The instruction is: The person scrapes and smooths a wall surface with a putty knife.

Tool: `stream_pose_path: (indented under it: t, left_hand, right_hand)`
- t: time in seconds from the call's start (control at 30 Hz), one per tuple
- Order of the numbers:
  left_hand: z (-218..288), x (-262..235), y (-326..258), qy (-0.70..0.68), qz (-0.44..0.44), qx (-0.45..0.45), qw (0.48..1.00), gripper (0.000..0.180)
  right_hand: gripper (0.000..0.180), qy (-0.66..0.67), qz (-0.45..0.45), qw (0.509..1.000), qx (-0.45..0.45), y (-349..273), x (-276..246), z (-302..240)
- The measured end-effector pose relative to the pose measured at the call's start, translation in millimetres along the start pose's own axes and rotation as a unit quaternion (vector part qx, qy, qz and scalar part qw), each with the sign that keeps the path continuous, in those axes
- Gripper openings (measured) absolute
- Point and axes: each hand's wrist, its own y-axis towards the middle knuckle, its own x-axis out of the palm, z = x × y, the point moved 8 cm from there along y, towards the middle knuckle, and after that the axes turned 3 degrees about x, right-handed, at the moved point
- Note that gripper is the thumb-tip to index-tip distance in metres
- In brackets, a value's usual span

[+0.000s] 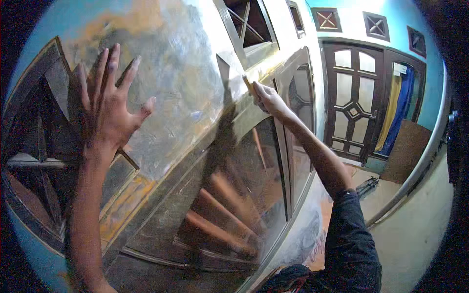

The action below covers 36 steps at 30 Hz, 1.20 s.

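My left hand point(110, 102) is spread flat against the patchy grey and orange wall point(181, 73), fingers apart, holding nothing. My right hand point(267, 99) reaches farther along the wall and grips a small tan block point(248, 83), pressed against the grey window frame point(254, 122). The block looks like a sanding block or a scraper; I cannot tell which. Below my right arm a glass pane point(229, 195) in the frame reflects my arm.
A dark wooden double door point(354, 107) with glass panels stands at the far right, a yellow and blue curtain point(398, 112) beside it. A brown board point(408, 149) leans on the teal wall. Dark vent openings point(251, 22) sit above the window. Pale floor point(420, 234) lies to the right.
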Motion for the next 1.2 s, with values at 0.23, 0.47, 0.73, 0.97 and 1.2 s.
stream_pose_path:
  t: [0.23, 0.47, 0.73, 0.97, 1.2]
  left_hand:
    - [1.8, 8.5, -1.3, -0.008, 0.003, -0.001, 1.000, 0.071]
    - [5.2, 3.9, 3.1, -0.013, 0.007, 0.003, 1.000, 0.070]
    - [1.6, 5.5, -1.3, -0.019, 0.024, -0.005, 1.000, 0.070]
    - [2.9, 6.3, -0.4, -0.008, 0.017, 0.001, 1.000, 0.070]
    - [-1.5, 4.7, -4.2, -0.009, 0.006, 0.002, 1.000, 0.071]
  right_hand:
    - [0.050, -0.009, 0.020, 1.000, 0.010, 24.2, -5.4, -18.6]
    - [0.050, -0.033, 0.002, 0.998, -0.049, 56.1, -0.4, -70.6]
    - [0.051, -0.007, -0.025, 1.000, 0.017, 12.6, -3.0, -3.5]
    - [0.053, -0.038, -0.030, 0.998, -0.037, 57.7, -1.1, -88.2]
    - [0.061, -0.094, -0.027, 0.995, -0.035, 39.9, 7.0, -50.1]
